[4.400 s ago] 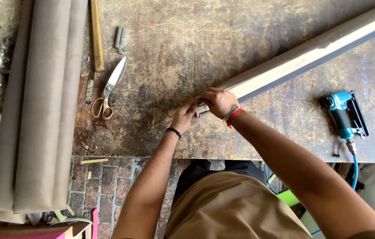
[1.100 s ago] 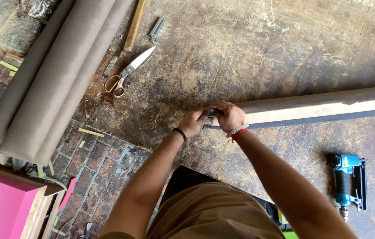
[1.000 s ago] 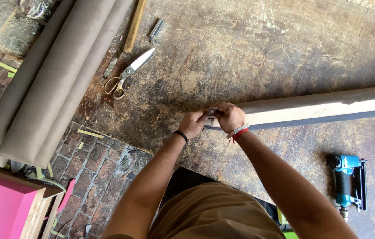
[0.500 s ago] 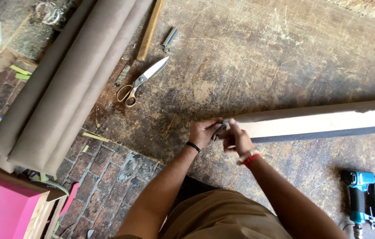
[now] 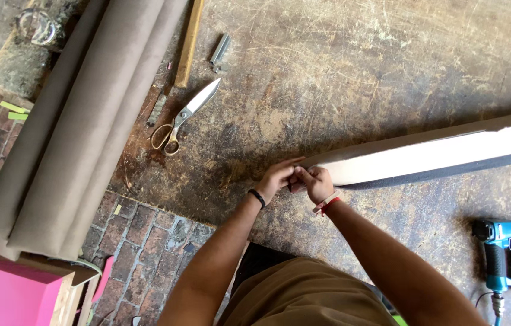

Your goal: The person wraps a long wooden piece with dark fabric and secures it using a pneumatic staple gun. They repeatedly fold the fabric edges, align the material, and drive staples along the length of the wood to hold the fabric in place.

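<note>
Now both hands, left hand [image 5: 276, 178] and right hand [image 5: 314, 183], have shifted closer together, pinched on the fabric-wrapped board [image 5: 436, 156] end lying on the workbench [image 5: 352, 72], scissors [image 5: 186, 115] untouched

Both hands, the left hand [image 5: 275, 178] and right hand [image 5: 317, 183], are pinching, apparently, the near end of a long fabric-wrapped board [image 5: 436, 158] lying on the scarred workbench [image 5: 340, 72].

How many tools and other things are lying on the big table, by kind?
Scissors: 1
Blue staple gun: 1
Staple strips: 1
Wooden stick: 1
Long padded board, held at its end by left hand and right hand: 1
Total: 5
</note>
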